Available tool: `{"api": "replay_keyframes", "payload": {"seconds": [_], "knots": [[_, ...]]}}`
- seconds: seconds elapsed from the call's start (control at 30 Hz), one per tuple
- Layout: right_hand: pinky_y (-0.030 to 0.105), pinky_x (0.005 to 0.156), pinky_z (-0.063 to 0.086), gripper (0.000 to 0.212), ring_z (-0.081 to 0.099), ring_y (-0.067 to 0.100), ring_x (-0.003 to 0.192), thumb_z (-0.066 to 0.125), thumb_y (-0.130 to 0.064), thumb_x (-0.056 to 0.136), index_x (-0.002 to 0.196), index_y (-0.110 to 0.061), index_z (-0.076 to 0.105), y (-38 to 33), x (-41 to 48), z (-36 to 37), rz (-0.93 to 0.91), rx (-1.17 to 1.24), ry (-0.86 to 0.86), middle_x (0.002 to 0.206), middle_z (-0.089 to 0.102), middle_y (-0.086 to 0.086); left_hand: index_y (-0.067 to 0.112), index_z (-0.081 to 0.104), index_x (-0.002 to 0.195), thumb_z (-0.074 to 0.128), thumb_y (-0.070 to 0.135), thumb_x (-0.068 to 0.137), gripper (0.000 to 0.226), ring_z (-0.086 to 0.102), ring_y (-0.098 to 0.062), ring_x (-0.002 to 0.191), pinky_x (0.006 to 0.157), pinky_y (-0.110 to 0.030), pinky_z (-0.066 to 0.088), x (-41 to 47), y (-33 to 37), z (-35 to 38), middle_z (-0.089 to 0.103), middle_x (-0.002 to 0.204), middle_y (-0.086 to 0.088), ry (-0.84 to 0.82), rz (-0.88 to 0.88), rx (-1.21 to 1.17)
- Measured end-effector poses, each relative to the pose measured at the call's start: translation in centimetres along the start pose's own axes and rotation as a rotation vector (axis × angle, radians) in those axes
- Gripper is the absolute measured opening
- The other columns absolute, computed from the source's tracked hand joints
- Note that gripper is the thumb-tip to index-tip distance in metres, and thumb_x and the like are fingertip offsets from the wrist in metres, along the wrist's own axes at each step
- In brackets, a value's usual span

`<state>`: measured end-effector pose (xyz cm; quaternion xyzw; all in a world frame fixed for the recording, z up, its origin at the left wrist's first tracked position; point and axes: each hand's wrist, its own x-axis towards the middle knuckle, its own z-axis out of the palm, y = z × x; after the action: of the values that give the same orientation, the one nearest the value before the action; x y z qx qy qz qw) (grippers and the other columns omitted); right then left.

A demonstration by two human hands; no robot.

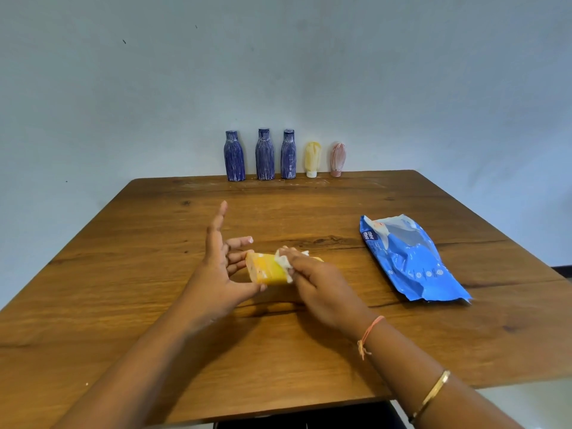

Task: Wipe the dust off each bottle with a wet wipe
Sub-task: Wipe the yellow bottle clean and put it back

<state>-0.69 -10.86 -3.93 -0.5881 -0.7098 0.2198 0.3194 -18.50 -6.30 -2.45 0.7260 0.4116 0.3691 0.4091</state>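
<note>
A yellow bottle [267,269] lies sideways just above the wooden table [154,305], at its middle. My left hand [219,270] holds its left end between thumb and curled lower fingers, with the index finger raised straight. My right hand [312,283] grips a white wet wipe [283,261] pressed around the bottle's right part, hiding that end. Along the far edge, against the wall, stand three dusty blue bottles [234,156] [264,154] [288,154], a pale yellow tube [312,159] and a pink tube [336,159].
A blue wet wipe pack [411,258] lies flat on the right side of the table. A grey wall [278,72] rises right behind the row of bottles. The table's near edge runs below my forearms.
</note>
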Motion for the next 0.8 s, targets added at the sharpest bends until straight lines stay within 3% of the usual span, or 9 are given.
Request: {"api": "replay_keyframes", "payload": {"seconds": [0.13, 0.2, 0.3, 0.43, 0.53, 0.67, 0.8], "knots": [[0.024, 0.105, 0.032, 0.041, 0.043, 0.016, 0.128, 0.035, -0.014, 0.099, 0.140, -0.013, 0.036, 2.1, 0.0, -1.5, 0.234, -0.053, 0.027, 0.147, 0.036, 0.003, 0.072, -0.008, 0.120, 0.082, -0.001, 0.059, 0.131, 0.052, -0.007, 0.116, 0.096, -0.022, 0.043, -0.1, -0.3, 0.0, 0.048, 0.129, 0.000, 0.011, 0.032, 0.018], [0.025, 0.107, 0.030, 0.043, 0.040, 0.016, 0.130, 0.034, -0.014, 0.099, 0.142, -0.013, 0.033, 2.1, -0.4, -1.2, 0.268, -0.112, 0.059, 0.148, 0.035, 0.004, 0.073, -0.010, 0.120, 0.082, -0.001, 0.060, 0.132, 0.052, -0.005, 0.116, 0.095, -0.019, 0.042, 0.0, -0.2, 0.1, 0.047, 0.130, 0.001, 0.009, 0.057, 0.025], [0.019, 0.112, 0.013, 0.048, 0.019, 0.006, 0.139, 0.036, -0.012, 0.097, 0.144, -0.016, 0.028, 0.1, -1.5, 0.3, 0.113, -0.150, 0.110, 0.152, 0.025, -0.001, 0.072, -0.018, 0.121, 0.083, 0.002, 0.060, 0.137, 0.051, -0.001, 0.116, 0.100, -0.023, 0.041, 0.2, 0.1, 0.1, 0.047, 0.127, 0.005, -0.016, 0.082, 0.072], [0.010, 0.108, -0.004, 0.053, -0.001, -0.005, 0.135, 0.034, -0.012, 0.098, 0.147, -0.017, 0.016, -3.6, -1.8, 1.9, -0.144, -0.124, 0.032, 0.155, 0.012, -0.005, 0.067, -0.032, 0.120, 0.082, 0.016, 0.064, 0.137, 0.051, 0.001, 0.116, 0.101, -0.027, 0.042, 0.1, 0.7, 0.3, 0.042, 0.133, 0.007, -0.084, 0.093, 0.137], [0.012, 0.108, -0.005, 0.051, 0.004, 0.003, 0.141, 0.033, -0.013, 0.098, 0.147, -0.014, 0.017, -4.1, -0.6, 2.1, -0.192, -0.157, 0.034, 0.155, 0.014, -0.001, 0.066, -0.037, 0.116, 0.078, 0.015, 0.071, 0.134, 0.045, 0.017, 0.107, 0.089, -0.010, 0.037, -0.3, 0.8, 0.4, 0.034, 0.134, 0.016, -0.101, 0.102, 0.205], [0.015, 0.109, 0.005, 0.047, 0.017, 0.008, 0.141, 0.035, -0.015, 0.098, 0.144, -0.013, 0.028, -2.6, 0.6, 1.6, -0.132, -0.187, 0.040, 0.152, 0.027, 0.002, 0.064, -0.041, 0.115, 0.078, 0.014, 0.070, 0.136, 0.044, 0.006, 0.117, 0.098, -0.018, 0.034, -0.7, 0.5, 0.5, 0.030, 0.136, 0.014, -0.099, 0.130, 0.297], [0.019, 0.110, 0.015, 0.044, 0.027, 0.010, 0.137, 0.035, -0.019, 0.098, 0.142, -0.014, 0.034, 0.3, 0.4, 0.2, 0.083, -0.213, 0.067, 0.149, 0.034, 0.001, 0.063, -0.042, 0.114, 0.078, 0.013, 0.071, 0.137, 0.043, 0.001, 0.120, 0.104, -0.028, 0.037, -1.1, 0.2, 0.6, 0.034, 0.139, 0.009, -0.092, 0.102, 0.323]]}}
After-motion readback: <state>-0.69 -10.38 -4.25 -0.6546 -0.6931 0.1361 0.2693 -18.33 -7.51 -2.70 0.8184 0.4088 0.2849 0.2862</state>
